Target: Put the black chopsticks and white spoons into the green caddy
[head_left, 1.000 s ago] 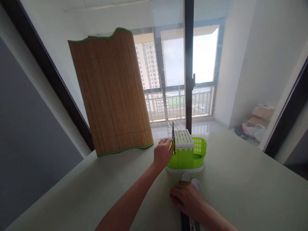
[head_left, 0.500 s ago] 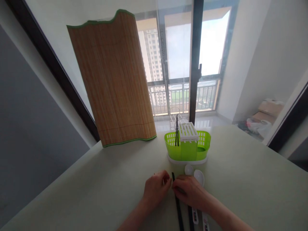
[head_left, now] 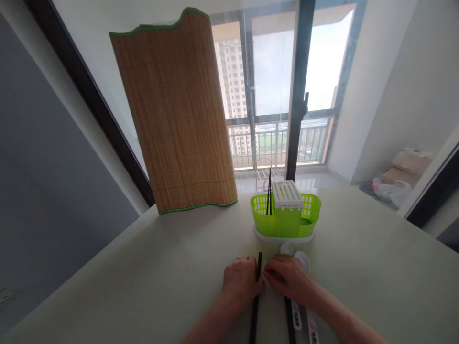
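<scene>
My left hand (head_left: 244, 281) is closed around a pair of black chopsticks (head_left: 254, 315), or possibly a single one, which slants up from the near table edge. The dark tip shows between its thumb and fingers. Just to the right, my right hand (head_left: 292, 279) has curled fingers, their tips close to the left thumb; whatever they hold, if anything, is hidden. Beneath that hand lie another black chopstick (head_left: 289, 321) and two white spoons, one with its bowl (head_left: 303, 260) beside the wrist and one with its bowl (head_left: 287, 249) beyond the knuckles. Printed marks show on the spoon handles.
Beyond my hands stands a green utensil caddy (head_left: 287, 223) with a white slotted top (head_left: 287, 194). Thin black chopsticks (head_left: 269, 198) stand upright in its left side. A bamboo mat (head_left: 175, 114) leans at the back left. Behind the pale table (head_left: 143, 282) are glass doors.
My left hand has closed on the black chopsticks, which now tilt the other way and sit farther left. My right hand has come off them and shifted slightly right. The view has moved slightly.
</scene>
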The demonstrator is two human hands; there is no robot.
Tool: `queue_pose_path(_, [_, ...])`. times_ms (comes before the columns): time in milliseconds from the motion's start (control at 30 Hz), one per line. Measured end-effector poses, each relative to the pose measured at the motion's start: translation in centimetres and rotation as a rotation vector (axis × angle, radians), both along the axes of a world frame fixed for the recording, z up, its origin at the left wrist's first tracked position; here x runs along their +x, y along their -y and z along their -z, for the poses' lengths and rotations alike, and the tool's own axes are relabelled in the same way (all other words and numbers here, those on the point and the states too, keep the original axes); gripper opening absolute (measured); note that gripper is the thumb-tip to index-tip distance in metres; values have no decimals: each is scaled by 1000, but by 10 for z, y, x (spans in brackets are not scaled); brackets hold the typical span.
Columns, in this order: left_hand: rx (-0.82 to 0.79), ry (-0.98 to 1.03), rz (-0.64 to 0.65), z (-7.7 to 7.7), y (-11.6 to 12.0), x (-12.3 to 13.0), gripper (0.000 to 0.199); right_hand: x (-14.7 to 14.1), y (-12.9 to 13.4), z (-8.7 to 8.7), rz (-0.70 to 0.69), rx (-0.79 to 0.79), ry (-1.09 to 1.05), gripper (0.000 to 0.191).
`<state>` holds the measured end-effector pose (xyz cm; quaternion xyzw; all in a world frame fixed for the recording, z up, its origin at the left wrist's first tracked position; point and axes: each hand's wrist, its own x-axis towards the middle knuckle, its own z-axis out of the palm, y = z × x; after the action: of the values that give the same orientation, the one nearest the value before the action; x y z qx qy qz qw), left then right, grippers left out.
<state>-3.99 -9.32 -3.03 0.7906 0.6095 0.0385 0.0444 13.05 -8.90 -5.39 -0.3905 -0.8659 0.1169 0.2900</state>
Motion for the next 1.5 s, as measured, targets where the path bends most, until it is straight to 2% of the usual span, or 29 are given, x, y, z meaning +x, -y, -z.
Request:
queue_pose_path(67, [26,-73,-36,-1,-4,-3,18,-1,0,0,-2,2,3,11])
queue_pose_path(167, [67,-160,-78,-1,-9,-6,31,-1,0,1,-5,-1,5,12])
queue_pose_path(367, [121,-239,-40,1,-11,-7,30,0,0,1,5,-15,18,11])
queue_pose_path(533, [283,-228,17,6,-14,-15,27,0,0,2,21,-20,17,12])
queue_pose_path(633, [490,-76,136,2,-14,-19,21,-1,1,2,28,-53,-2,10])
queue_pose_path(733, [677,261,372,-10,-4,-18,22,-6,4,2,1,-96,-64,22])
queue_pose_path(800, [726,480,510,-22,8,-16,29,-11,8,1,-31,-117,-112,25])
queue_pose_path(833, [745,568,544,-27,14,-16,32,-13,10,0,-51,-123,-131,24])
queue_pose_path(900, [781,731,532,-36,25,-16,34,-17,14,-3,-96,-130,-154,22])
queue_pose_path(967, [750,910,459,-41,31,-17,32,-20,18,-6,-124,-130,-158,17])
queue_pose_path(1067, [591,1134,366,-41,32,-17,26,-22,18,-6,-117,-120,-138,3])
queue_pose_path(1133, [507,1195,331,-39,30,-16,22,-21,16,-4,-107,-119,-118,6])
queue_pose_path(1333, [388,1139,256,-37,25,-12,12,-19,12,0,-81,-124,-85,7])
queue_pose_path(1500, [350,1021,247,-40,18,-12,13,-18,10,3,-71,-116,-83,11])
